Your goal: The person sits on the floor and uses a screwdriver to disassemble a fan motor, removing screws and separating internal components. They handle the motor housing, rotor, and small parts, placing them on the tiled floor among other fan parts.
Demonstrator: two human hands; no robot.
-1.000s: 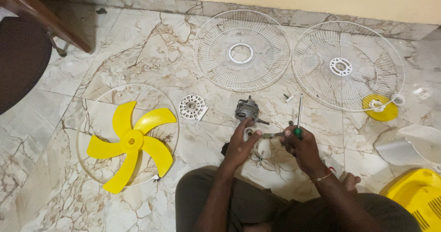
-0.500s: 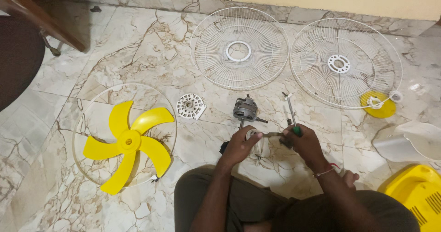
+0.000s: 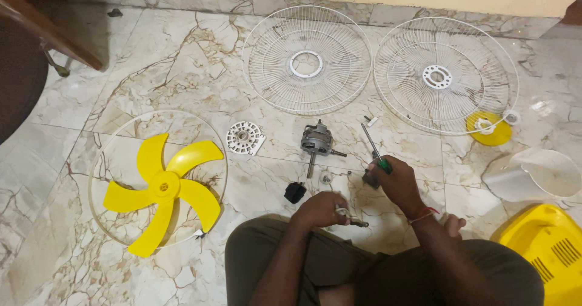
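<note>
My left hand [image 3: 322,209] is closed around a small metal part [image 3: 350,218] with a short shaft sticking out to the right, just above my knee. My right hand [image 3: 394,179] grips a green-handled screwdriver [image 3: 374,149] whose shaft points up and away, and also touches a small dark piece [image 3: 371,180]. A grey fan motor [image 3: 316,141] lies on the marble floor just beyond both hands. A small black part [image 3: 294,192] sits left of my left hand.
Two white wire fan guards [image 3: 307,58] [image 3: 445,75] lie at the back. A yellow fan blade [image 3: 163,188] rests inside a white ring at left. A white vented disc [image 3: 245,138], yellow cap [image 3: 488,128], white housing [image 3: 533,174] and yellow base [image 3: 548,251] lie around.
My left hand has drawn back toward my lap with the small metal part. My right hand with the screwdriver has stayed near the same spot.
</note>
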